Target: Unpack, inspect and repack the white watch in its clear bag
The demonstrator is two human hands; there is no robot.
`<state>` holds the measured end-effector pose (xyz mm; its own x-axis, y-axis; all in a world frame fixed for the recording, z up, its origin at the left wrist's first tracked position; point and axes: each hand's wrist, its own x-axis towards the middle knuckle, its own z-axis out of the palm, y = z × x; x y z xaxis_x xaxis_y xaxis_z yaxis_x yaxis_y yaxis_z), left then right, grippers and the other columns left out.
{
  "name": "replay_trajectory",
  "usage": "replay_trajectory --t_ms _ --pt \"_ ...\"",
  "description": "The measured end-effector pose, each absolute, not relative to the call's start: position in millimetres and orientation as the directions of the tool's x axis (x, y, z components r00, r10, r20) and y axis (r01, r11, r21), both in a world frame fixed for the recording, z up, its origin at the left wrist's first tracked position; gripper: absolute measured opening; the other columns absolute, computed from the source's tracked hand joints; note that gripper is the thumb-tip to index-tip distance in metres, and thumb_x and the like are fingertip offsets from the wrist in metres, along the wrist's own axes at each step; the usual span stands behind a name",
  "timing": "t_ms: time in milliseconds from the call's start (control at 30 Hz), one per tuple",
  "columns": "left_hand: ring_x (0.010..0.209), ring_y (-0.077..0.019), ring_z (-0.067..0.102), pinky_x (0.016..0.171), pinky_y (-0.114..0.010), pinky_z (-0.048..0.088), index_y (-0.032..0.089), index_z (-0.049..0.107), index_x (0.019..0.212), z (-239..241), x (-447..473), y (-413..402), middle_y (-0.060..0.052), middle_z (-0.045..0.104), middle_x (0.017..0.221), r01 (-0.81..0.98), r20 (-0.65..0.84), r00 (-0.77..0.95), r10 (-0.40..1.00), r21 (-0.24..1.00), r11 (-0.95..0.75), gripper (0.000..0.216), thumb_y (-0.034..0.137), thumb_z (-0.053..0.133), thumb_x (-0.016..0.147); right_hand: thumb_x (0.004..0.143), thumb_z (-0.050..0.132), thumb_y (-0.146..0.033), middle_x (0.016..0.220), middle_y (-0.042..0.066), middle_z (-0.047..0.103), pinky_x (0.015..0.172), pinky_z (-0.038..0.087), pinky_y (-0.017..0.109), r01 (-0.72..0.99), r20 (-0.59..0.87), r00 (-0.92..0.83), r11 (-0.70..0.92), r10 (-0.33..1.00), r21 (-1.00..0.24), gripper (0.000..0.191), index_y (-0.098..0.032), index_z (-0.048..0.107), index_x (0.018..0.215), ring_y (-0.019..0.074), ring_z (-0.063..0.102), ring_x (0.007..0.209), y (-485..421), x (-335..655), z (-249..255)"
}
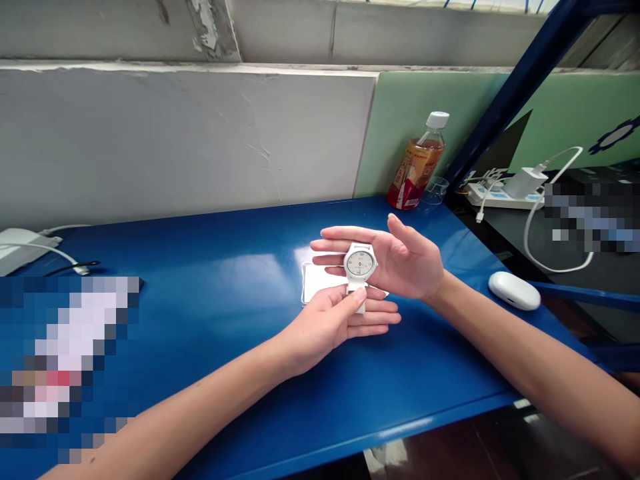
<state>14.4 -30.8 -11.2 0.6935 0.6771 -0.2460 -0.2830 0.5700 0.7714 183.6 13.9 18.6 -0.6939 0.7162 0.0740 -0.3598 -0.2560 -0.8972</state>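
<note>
A white wristwatch [361,262] with a round pale dial is held up above the blue table. My left hand [333,313] grips its lower strap, the thumb pressed on top and the other fingers stretched out beneath. Just behind the watch is my right hand [400,260], palm turned up, fingers extended and thumb raised. Whether the right palm touches the watch I cannot tell. Under both hands lies a flat white object [315,279], mostly covered by them.
A bottle of reddish drink [419,163] stands at the back right, with a clear cup [436,191] beside it. A white rounded case [514,291] sits by the right edge. Further right is a power strip [505,195] with cables. A white adapter [23,248] lies at the left.
</note>
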Motion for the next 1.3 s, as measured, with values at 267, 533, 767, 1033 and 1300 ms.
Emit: replay_trajectory --t_ms 267,533,767,1033,1300 --pt "0.106 -0.0284 0.072 0.096 -0.043 0.055 0.005 0.064 0.112 -10 13 -32 -0.022 0.073 0.112 -0.266 -0.265 0.691 0.673 0.772 0.577 0.029 0.029 0.05 0.102 0.097 0.031 -0.062 0.142 0.008 0.06 0.117 0.03 0.048 -0.372 0.086 -0.711 -0.269 0.698 -0.888 0.06 -0.021 0.06 0.13 0.0282 0.047 0.138 12 183 19" --pt "0.098 -0.0274 0.074 0.089 -0.039 0.057 0.007 0.067 0.106 -10 14 -32 -0.019 0.075 0.103 -0.236 -0.268 0.673 0.69 0.806 0.543 0.033 0.038 0.062 0.096 0.096 0.036 -0.059 0.138 0.011 0.062 0.118 0.028 0.047 -0.384 0.113 -0.723 -0.261 0.681 -0.886 0.058 -0.018 0.06 0.128 0.028 0.048 0.137 13 184 19" --pt "0.095 -0.0282 0.074 0.09 -0.043 0.057 0.01 0.065 0.105 3 10 -26 -0.015 0.076 0.098 -0.266 -0.054 0.571 0.819 0.932 0.246 0.038 0.045 0.066 0.091 0.092 0.039 -0.058 0.138 0.009 0.061 0.103 0.047 0.046 -0.387 0.083 -0.533 -0.155 0.842 -0.909 0.055 -0.024 0.059 0.13 0.0289 0.054 0.13 17 183 16" --pt "0.09 -0.0198 0.07 0.083 -0.032 0.054 0.017 0.065 0.103 -11 -19 4 -0.008 0.073 0.099 0.348 0.566 0.242 0.788 0.708 -0.615 0.023 0.028 0.045 0.101 0.091 0.06 -0.039 0.065 -0.004 0.056 0.06 0.049 0.028 -0.234 0.254 -0.298 0.188 0.92 -0.954 0.032 -0.019 0.065 0.116 0.0121 0.055 0.058 18 184 13" --pt "0.087 -0.0246 0.068 0.079 -0.037 0.055 0.01 0.06 0.124 -34 -19 -2 -0.013 0.073 0.1 0.617 0.678 0.466 0.568 0.211 -0.758 0.034 0.016 0.045 0.095 0.089 0.067 -0.038 0.073 0.0 0.068 0.054 0.048 0.027 0.096 0.382 -0.325 0.432 0.865 -0.897 0.029 -0.02 0.07 0.112 0.012 0.057 0.056 -9 193 -2"
